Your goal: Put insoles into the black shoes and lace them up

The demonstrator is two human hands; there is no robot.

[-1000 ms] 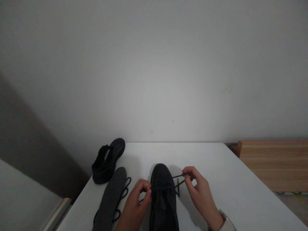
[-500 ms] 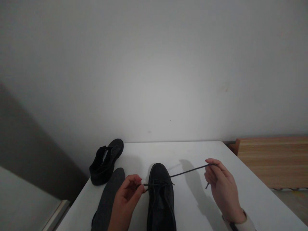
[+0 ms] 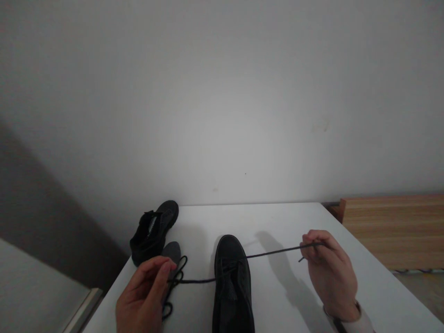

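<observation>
A black shoe (image 3: 231,286) stands on the white table (image 3: 277,222) in front of me, toe pointing away. Its black lace (image 3: 270,252) runs taut out of the eyelets to both sides. My right hand (image 3: 329,273) pinches the lace's right end, well to the right of the shoe. My left hand (image 3: 145,291) pinches the left end, off to the shoe's left, above a grey insole (image 3: 172,252). A second loose black lace (image 3: 175,280) lies by the insole under that hand.
A second black shoe (image 3: 153,231) sits at the table's far left corner, next to the wall. A wooden surface (image 3: 391,229) lies to the right beyond the table edge. The table's left edge drops off near my left hand.
Both hands have drawn apart from the shoe, pulling the lace ends out sideways until the lace is taut. The left hand has moved left over the insole.
</observation>
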